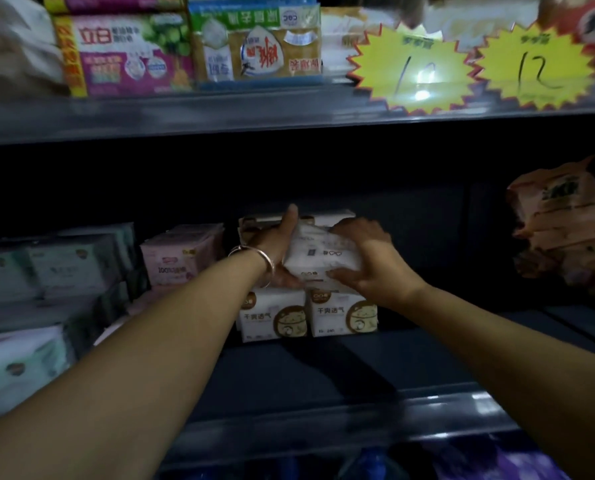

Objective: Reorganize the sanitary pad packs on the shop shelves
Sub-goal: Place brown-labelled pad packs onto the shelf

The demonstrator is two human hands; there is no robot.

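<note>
Atop stacked packs (pixel 308 311), white pack (pixel 318 254) tilted, lengthwise left-right, gripped by left hand (pixel 277 247), right hand (pixel 365 258)

— What is on the top shelf (pixel 220 112)?

— At its left end lies a pink and white soap pack (pixel 123 53) with a yellow strip along one side. Just to the right of it stands a green and tan pack (pixel 254 46) with a blue edge; both have upside-down print.

— And more to the right on that shelf?

— Two yellow star-shaped price tags (pixel 413 69) hang over its front edge. One reads 10, the other (pixel 538 64) reads 12. Behind them are pale packs, but they are too blurred to tell.

— Anything under that shelf?

— Far to the right below it, orange bags (pixel 562 220) are piled against the dark back wall.
</note>
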